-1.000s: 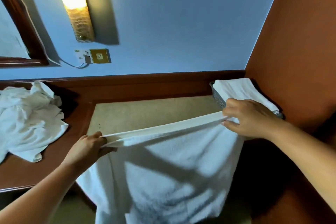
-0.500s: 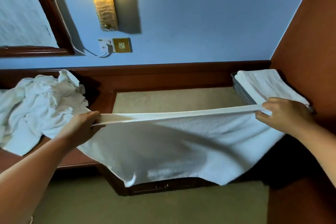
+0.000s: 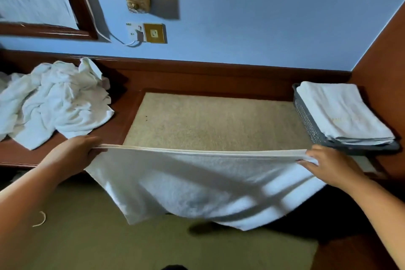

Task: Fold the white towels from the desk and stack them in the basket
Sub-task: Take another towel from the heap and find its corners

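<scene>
Towel (image 3: 197,182) hangs between the two hands and appears doubled, its top hem pulled taut in a straight line from grip to grip. The left hand (image 3: 72,155) pinches one end of that hem with its fingers curled over it. The right hand (image 3: 331,166) pinches the other end between thumb and fingers. Below the grips the cloth sags in a loose belly off the front edge of the desk (image 3: 122,118), with nothing under it. Beyond the hem lies the pale mat (image 3: 219,120). Past the right grip sits the basket (image 3: 306,120) with a folded stack (image 3: 341,112) in it, and past the left grip lies the unfolded pile (image 3: 57,103).

Each end seems to hold two layers, so a light pinch could let the lower one slip, staggering the edges and skewing the fold. If the hem is laid down before the belly is swung onto the mat, the hanging weight may drag the cloth back off. A sweep toward the right could catch the basket or nudge the stack. A low left arm could snag the pile.
</scene>
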Demonstrator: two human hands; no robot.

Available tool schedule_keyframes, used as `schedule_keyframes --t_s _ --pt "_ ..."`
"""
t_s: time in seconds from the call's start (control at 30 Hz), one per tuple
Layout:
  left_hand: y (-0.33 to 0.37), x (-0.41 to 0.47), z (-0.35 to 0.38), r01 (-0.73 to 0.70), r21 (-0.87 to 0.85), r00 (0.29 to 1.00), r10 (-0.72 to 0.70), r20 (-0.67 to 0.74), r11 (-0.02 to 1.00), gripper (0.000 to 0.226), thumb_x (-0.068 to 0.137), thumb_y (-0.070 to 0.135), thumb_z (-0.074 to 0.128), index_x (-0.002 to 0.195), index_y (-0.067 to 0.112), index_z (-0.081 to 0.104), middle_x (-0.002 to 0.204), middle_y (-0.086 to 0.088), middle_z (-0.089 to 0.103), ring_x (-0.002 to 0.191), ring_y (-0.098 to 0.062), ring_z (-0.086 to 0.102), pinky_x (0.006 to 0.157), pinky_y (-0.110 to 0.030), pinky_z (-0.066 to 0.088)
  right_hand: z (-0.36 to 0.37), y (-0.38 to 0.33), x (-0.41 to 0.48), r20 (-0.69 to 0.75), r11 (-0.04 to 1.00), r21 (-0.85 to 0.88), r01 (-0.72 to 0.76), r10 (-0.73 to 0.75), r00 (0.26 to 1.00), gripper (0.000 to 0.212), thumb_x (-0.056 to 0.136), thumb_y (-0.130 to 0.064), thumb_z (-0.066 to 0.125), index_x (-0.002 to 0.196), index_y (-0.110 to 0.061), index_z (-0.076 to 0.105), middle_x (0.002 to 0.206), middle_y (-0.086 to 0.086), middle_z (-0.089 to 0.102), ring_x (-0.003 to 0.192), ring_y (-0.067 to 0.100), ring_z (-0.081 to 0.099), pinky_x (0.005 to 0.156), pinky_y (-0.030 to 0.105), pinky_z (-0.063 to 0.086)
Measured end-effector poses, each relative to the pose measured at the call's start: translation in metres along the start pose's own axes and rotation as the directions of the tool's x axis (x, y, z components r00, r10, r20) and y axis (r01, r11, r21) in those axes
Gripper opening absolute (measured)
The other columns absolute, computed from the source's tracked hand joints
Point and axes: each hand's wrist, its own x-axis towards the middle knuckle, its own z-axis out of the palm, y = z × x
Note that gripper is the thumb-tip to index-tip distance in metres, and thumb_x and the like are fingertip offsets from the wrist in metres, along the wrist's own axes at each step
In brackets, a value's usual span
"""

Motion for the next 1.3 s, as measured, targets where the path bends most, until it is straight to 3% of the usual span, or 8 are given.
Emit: schedule_keyframes --t_s 0.13,0.27,0.4,0.5,0.77,0.97,1.13,1.3 --pt "0.044 0.008 -0.011 0.123 -0.235 0.987 -0.143 -0.067 0.964 0.018 0.086 0.005 0.074 0.076 0.013 0.062 0.065 -0.004 0.056 0.063 -0.023 0.052 0.060 -0.035 0.041 -0.002 0.027 0.034 -0.010 0.997 0.000 -0.077 0.077 0.997 0.027 0.077 -0.039 0.082 0.071 -0.018 0.066 0.074 -0.002 0.056 0.073 0.034 0.064 0.062 0.041 0.052" --pt "0.070 0.052 -0.005 0.245 -0.406 0.944 -0.313 -0.108 0.881 0.014 0.094 0.005 0.063 0.094 0.017 0.057 0.071 -0.009 0.059 0.060 -0.016 0.050 0.058 -0.032 0.040 -0.009 0.039 0.085 0.039 0.997 -0.018 -0.069 0.069 0.997 0.026 0.082 -0.048 0.073 0.078 -0.023 0.069 0.079 -0.004 0.053 0.078 0.029 0.064 0.063 0.037 0.051" --pt "0.069 0.115 0.008 -0.063 -0.073 0.982 0.049 -0.184 0.995 0.037 0.085 -0.010 0.063 0.115 0.010 0.055 0.085 -0.027 0.065 0.060 -0.044 0.062 0.055 -0.038 0.046 -0.012 0.046 0.153 0.081 0.995 -0.101 -0.025 0.033 0.996 0.032 0.088 -0.055 0.065 0.088 -0.023 0.071 0.083 -0.006 0.052 0.078 0.026 0.060 0.061 0.033 0.045" --pt "0.047 0.174 0.015 -0.300 0.155 0.954 0.299 0.027 0.941 0.067 0.062 -0.024 0.073 0.120 0.005 0.059 0.099 -0.021 0.061 0.051 -0.038 0.061 0.043 -0.036 0.048 -0.009 0.054 0.202 0.115 0.988 -0.145 -0.046 0.063 0.991 0.040 0.092 -0.056 0.061 0.106 -0.020 0.072 0.089 -0.007 0.050 0.077 0.020 0.054 0.061 0.030 0.039" --pt "0.003 0.320 0.042 -0.481 0.282 0.874 0.431 0.222 0.830 0.079 0.053 -0.017 0.083 0.121 0.006 0.048 0.090 -0.011 0.043 0.042 -0.023 0.042 0.039 -0.027 0.035 0.006 0.060 0.335 0.163 0.962 -0.268 -0.052 0.098 0.982 0.041 0.095 -0.054 0.054 0.115 -0.022 0.070 0.116 0.002 0.060 0.103 0.029 0.062 0.074 0.035 0.046" --pt "-0.024 0.401 0.079 -0.391 0.350 0.907 0.293 0.301 0.851 0.086 0.055 -0.012 0.074 0.132 0.019 0.051 0.081 -0.010 0.053 0.056 -0.033 0.060 0.046 -0.036 0.046 0.030 0.059 0.423 0.269 0.961 -0.278 -0.012 0.090 0.959 0.039 0.092 -0.052 0.061 0.109 -0.019 0.069 0.092 -0.004 0.045 0.090 0.026 0.059 0.072 0.037 0.050" --pt "-0.024 0.449 0.113 -0.244 0.377 0.912 0.080 0.402 0.893 0.056 0.086 0.011 0.056 0.138 0.030 0.052 0.113 -0.005 0.060 0.096 -0.031 0.068 0.072 -0.038 0.049 0.063 0.050 0.477 0.303 0.944 -0.329 0.006 0.100 0.948 0.035 0.093 -0.051 0.060 0.107 -0.019 0.069 0.093 -0.004 0.044 0.087 0.027 0.058 0.063 0.031 0.037" --pt "-0.023 0.487 0.140 -0.149 0.429 0.885 -0.073 0.460 0.891 0.051 0.093 0.016 0.049 0.141 0.033 0.050 0.126 0.000 0.058 0.110 -0.026 0.065 0.082 -0.040 0.054 0.100 0.050 0.511 0.348 0.936 -0.351 0.024 0.107 0.931 0.036 0.095 -0.050 0.057 0.111 -0.020 0.068 0.098 0.001 0.052 0.088 0.026 0.060 0.072 0.035 0.049"
